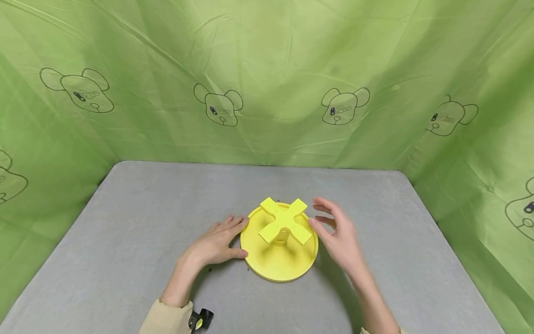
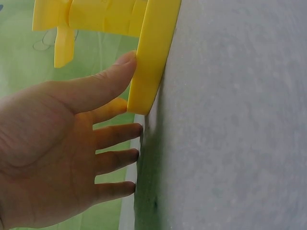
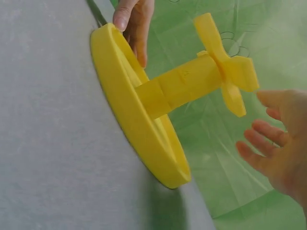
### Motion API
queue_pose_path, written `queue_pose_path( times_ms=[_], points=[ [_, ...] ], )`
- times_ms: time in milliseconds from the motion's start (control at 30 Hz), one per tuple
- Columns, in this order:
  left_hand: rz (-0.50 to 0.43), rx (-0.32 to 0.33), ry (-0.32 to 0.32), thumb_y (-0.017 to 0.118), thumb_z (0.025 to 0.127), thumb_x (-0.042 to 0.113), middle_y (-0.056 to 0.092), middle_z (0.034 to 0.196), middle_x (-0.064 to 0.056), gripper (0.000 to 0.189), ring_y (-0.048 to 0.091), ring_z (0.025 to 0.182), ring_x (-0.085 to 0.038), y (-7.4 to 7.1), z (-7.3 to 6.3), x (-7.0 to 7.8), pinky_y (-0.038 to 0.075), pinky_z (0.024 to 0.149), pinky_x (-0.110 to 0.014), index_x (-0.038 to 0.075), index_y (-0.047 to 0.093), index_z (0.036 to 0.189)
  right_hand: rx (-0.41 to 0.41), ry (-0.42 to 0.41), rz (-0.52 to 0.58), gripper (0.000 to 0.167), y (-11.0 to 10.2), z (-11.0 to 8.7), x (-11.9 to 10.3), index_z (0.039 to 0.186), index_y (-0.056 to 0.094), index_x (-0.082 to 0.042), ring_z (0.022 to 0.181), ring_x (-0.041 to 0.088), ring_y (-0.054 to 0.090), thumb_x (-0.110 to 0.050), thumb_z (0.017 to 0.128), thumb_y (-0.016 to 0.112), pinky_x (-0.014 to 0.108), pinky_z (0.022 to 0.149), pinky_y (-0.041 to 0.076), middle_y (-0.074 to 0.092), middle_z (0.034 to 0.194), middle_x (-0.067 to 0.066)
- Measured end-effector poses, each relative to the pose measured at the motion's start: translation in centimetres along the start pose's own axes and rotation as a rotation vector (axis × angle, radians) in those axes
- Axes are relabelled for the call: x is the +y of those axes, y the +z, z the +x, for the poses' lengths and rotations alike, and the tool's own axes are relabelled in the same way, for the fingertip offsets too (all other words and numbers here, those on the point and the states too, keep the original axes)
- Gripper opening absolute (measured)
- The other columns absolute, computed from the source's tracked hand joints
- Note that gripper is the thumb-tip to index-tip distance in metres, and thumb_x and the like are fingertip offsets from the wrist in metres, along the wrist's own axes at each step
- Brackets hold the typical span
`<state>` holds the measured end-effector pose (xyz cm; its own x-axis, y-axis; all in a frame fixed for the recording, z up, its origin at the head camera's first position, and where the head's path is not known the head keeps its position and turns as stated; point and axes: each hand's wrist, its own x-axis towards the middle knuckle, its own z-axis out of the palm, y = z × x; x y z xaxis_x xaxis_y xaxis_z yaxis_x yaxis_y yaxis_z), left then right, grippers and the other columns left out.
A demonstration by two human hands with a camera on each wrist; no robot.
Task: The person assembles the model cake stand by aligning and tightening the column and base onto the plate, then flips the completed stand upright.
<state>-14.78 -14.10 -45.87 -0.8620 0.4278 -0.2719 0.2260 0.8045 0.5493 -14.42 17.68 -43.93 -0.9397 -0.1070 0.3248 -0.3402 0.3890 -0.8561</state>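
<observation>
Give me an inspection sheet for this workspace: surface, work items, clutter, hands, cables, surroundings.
Surface: grey table, flat.
Work items: yellow base, round and rimmed, lying on the table; post rising from it, topped by a yellow cross.
Clutter: a few dark specks on the table.
Left hand: thumb and forefinger at the base's edge; black device by the cuff.
Right hand: beside the cross; contact unclear.
Cables: nothing seen.
Surroundings: green cloth with mouse-like outlines.

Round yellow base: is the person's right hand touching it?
Apart: the right wrist view shows green fabric between the right hand and the round yellow base.
</observation>
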Motion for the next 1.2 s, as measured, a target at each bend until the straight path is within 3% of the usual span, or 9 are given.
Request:
queue_pose_path(
  times_ms=[100, 200, 333, 433, 567, 667, 900, 1033, 1200],
  points=[
    [0.000, 0.000, 0.001, 0.075, 0.094, 0.039, 0.027, 0.171, -0.010, 0.085, 0.017, 0.161, -0.037, 0.0, -0.1, 0.0, 0.016, 0.131, -0.061, 0.016, 0.031, 0.163, -0.115, 0.043, 0.080, 0.057, 0.5, 0.0, 0.7, 0.156, 0.044, -0.017, 0.139, 0.026, 0.056, -0.014, 0.103, 0.063, 0.023, 0.106, 0.055, 0.048, 0.159, 0.004],
    [0.001, -0.001, 0.001, 0.075, 0.094, 0.039, 0.027, 0.171, -0.011, 0.086, 0.017, 0.161, -0.037, 0.0, -0.1, 0.1, 0.015, 0.131, -0.061, 0.016, 0.031, 0.163, -0.211, 0.075, 0.146, 0.059, 0.9, -0.2, 1.1, 0.161, 0.036, -0.021, 0.140, 0.031, 0.055, -0.016, 0.106, 0.057, 0.016, 0.107, 0.050, 0.037, 0.167, 0.004],
    [-0.004, 0.001, 0.004, 0.075, 0.093, 0.040, 0.027, 0.171, -0.012, 0.086, 0.017, 0.161, -0.038, 0.0, -0.1, 0.1, 0.015, 0.131, -0.061, 0.014, 0.031, 0.163, -0.257, 0.065, 0.199, 0.062, 1.2, -0.3, 1.1, 0.162, 0.033, -0.021, 0.133, 0.040, 0.058, -0.013, 0.106, 0.056, 0.015, 0.107, 0.050, 0.034, 0.168, 0.009],
    [-0.005, 0.003, 0.008, 0.075, 0.093, 0.040, 0.028, 0.171, -0.012, 0.086, 0.018, 0.161, -0.039, -0.1, -0.2, 0.1, 0.016, 0.131, -0.062, 0.014, 0.032, 0.163, -0.240, 0.044, 0.196, 0.063, 1.3, -0.4, 1.0, 0.161, 0.036, -0.019, 0.131, 0.036, 0.061, -0.009, 0.103, 0.060, 0.020, 0.108, 0.052, 0.037, 0.166, 0.011],
    [-0.003, 0.005, 0.009, 0.075, 0.093, 0.040, 0.028, 0.171, -0.013, 0.086, 0.018, 0.161, -0.039, -0.1, -0.2, 0.1, 0.016, 0.131, -0.062, 0.014, 0.032, 0.163, -0.198, 0.021, 0.160, 0.062, 1.3, -0.4, 1.0, 0.158, 0.042, -0.017, 0.131, 0.015, 0.060, -0.008, 0.101, 0.064, 0.029, 0.109, 0.055, 0.045, 0.160, 0.013],
    [-0.005, 0.005, 0.008, 0.075, 0.093, 0.040, 0.028, 0.171, -0.013, 0.086, 0.017, 0.161, -0.039, -0.1, -0.2, 0.2, 0.016, 0.131, -0.062, 0.014, 0.032, 0.163, -0.162, -0.006, 0.133, 0.058, 1.1, -0.3, 1.1, 0.154, 0.048, -0.017, 0.130, 0.007, 0.057, -0.008, 0.100, 0.066, 0.029, 0.108, 0.055, 0.053, 0.151, 0.014],
    [-0.006, 0.004, 0.013, 0.074, 0.094, 0.040, 0.028, 0.171, -0.013, 0.085, 0.017, 0.161, -0.039, -0.1, -0.2, 0.2, 0.016, 0.131, -0.062, 0.014, 0.031, 0.163, -0.080, 0.004, 0.064, 0.034, 0.2, -0.2, 1.0, 0.136, 0.067, -0.016, 0.113, 0.005, 0.065, -0.012, 0.102, 0.063, 0.015, 0.098, 0.054, 0.068, 0.131, 0.015],
    [-0.015, 0.002, 0.012, 0.074, 0.094, 0.039, 0.029, 0.171, -0.013, 0.085, 0.017, 0.161, -0.039, -0.2, -0.3, 0.3, 0.016, 0.130, -0.063, 0.013, 0.032, 0.163, -0.058, 0.059, 0.026, 0.027, -0.2, -0.2, 0.7, 0.129, 0.072, -0.014, 0.104, 0.006, 0.068, -0.020, 0.104, 0.062, 0.014, 0.092, 0.055, 0.074, 0.123, 0.012],
    [-0.014, 0.002, 0.016, 0.075, 0.094, 0.039, 0.029, 0.170, -0.013, 0.086, 0.017, 0.161, -0.040, -0.3, -0.3, 0.3, 0.016, 0.130, -0.063, 0.013, 0.032, 0.163, -0.059, 0.071, 0.038, 0.023, -0.4, -0.1, 0.4, 0.121, 0.075, -0.011, 0.095, 0.018, 0.072, -0.020, 0.104, 0.062, 0.018, 0.090, 0.056, 0.077, 0.100, 0.008]
  ],
)
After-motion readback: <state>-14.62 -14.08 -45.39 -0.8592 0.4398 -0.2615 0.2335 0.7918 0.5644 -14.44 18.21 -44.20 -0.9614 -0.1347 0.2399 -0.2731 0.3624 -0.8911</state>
